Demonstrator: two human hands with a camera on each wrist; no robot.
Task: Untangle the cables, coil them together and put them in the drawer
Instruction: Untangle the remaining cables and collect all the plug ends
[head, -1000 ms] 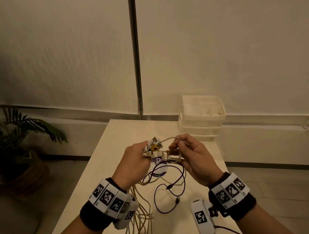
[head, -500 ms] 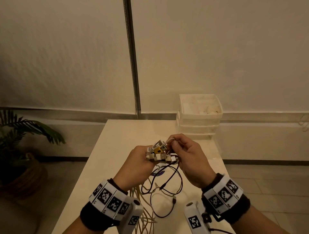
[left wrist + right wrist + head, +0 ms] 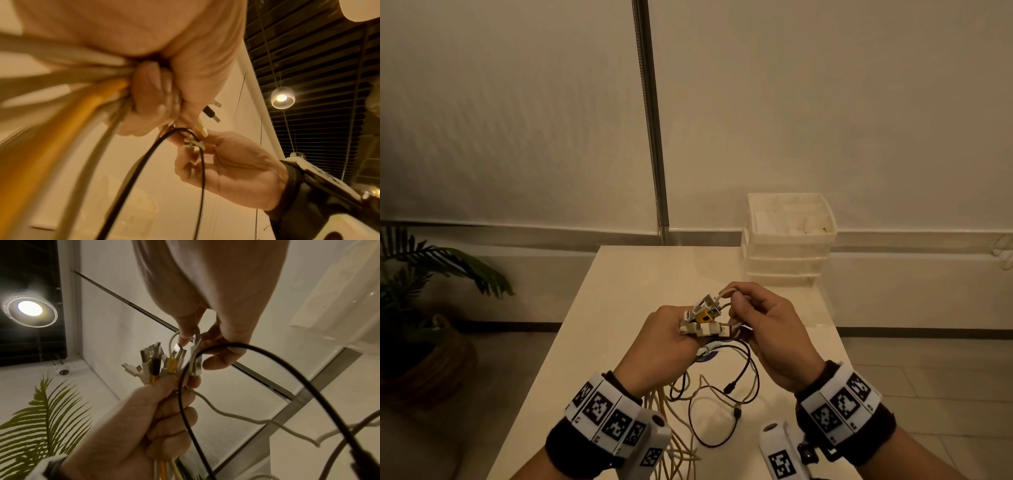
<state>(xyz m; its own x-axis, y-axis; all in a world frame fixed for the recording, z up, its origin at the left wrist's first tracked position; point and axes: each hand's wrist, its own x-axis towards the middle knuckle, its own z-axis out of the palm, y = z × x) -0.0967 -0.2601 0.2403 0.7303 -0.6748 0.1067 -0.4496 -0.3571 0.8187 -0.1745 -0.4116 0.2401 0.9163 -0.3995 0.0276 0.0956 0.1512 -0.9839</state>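
Note:
My left hand grips a bundle of cables just below their plugs: white ones, a yellow one and a black one, with the plug ends sticking up out of the fist. My right hand pinches a white cable's end right beside the bundle, and a small white loop arcs between the two hands. A black cable drapes over my right fingers and hangs down. The loose lengths trail on the white table below. The stacked plastic drawers stand at the table's far right.
A potted palm in a basket stands on the floor to the left of the table. A metal strip runs up the wall behind. Tracking bands and cameras sit on both wrists.
The white loop between my hands has shrunk as my right hand closed in on the left hand's bundle of plugs. The dangling black cable has shifted a little on the table.

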